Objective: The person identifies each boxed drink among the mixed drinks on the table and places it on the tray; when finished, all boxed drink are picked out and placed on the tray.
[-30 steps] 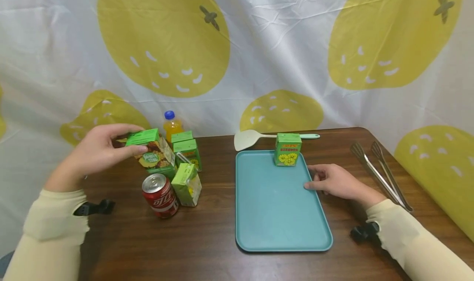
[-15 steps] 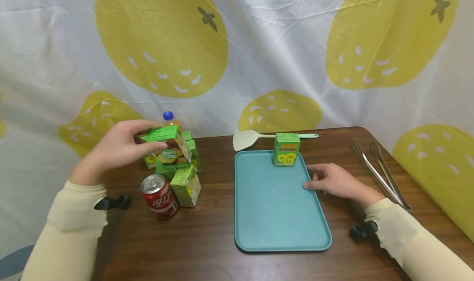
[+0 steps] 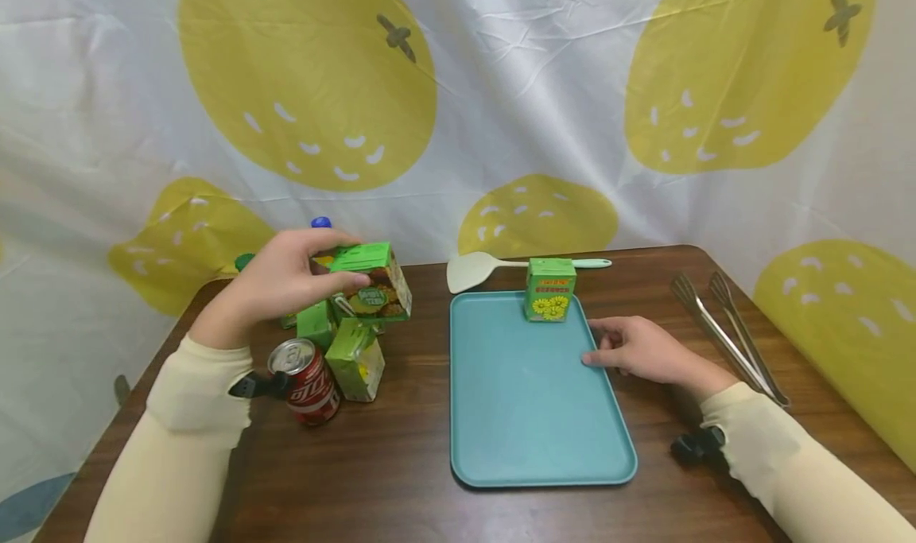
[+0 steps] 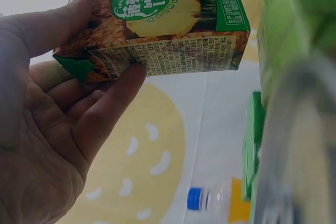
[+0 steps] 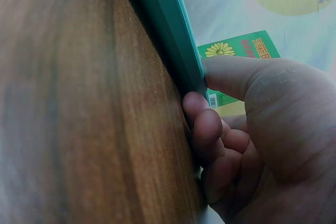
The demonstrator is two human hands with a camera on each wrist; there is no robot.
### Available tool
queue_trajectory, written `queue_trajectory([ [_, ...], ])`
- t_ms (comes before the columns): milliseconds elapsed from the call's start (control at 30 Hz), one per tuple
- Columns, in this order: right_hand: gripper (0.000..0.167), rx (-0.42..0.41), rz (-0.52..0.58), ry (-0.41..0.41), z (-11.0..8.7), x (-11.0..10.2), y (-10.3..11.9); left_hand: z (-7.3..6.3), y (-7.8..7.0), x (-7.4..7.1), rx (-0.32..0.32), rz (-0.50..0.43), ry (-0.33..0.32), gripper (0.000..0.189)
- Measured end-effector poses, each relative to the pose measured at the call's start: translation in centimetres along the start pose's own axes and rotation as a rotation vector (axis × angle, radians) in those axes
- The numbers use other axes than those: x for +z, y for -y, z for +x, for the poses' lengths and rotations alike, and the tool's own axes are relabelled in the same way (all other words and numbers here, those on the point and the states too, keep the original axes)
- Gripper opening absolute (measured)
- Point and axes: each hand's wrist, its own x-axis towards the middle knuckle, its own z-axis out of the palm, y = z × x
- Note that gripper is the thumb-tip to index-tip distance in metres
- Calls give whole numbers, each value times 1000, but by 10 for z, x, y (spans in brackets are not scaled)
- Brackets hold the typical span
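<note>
My left hand (image 3: 282, 277) grips a pineapple juice carton (image 3: 377, 285) between thumb and fingers, raised over the group of drinks at the left. In the left wrist view the carton (image 4: 163, 17) shows its pineapple picture and a panel of small print. Just below it stand a light green carton (image 3: 358, 360) and a red cola can (image 3: 312, 392). My right hand (image 3: 640, 352) pinches the right rim of a teal tray (image 3: 533, 400), thumb on top and fingers underneath. A green carton with yellow flowers (image 3: 549, 291) stands upright at the tray's far right corner.
Another green carton (image 3: 316, 324) is partly hidden behind the can. A blue bottle cap (image 3: 320, 222) and a green cap (image 3: 244, 261) show behind the left hand. A pale spatula (image 3: 472, 271) lies behind the tray, and metal tongs (image 3: 730, 336) lie at the right.
My left hand has carried the pineapple juice carton to the right, past the front of the bottle, uncovering the green cap. My right hand stays on the tray rim.
</note>
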Motion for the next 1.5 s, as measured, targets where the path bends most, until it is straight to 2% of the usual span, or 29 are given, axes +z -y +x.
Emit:
queue_trajectory([
  [200,78,-15,10,-2,0,1,0,12,-7,13,39,22,0,40],
  [433,78,6,2,-5,1,1,1,22,-16,28,64,11,1,41],
  [667,79,1,6,-3,0,1,1,34,-26,47,114,-16,11,42],
  [1000,79,-3,11,-4,1,0,0,53,-40,78,149,-17,3,40],
  [1300,80,-8,13,-6,1,1,-1,67,-49,108,157,-44,70,38],
  [1500,79,-1,15,-6,0,0,0,80,-51,132,155,-36,117,48],
])
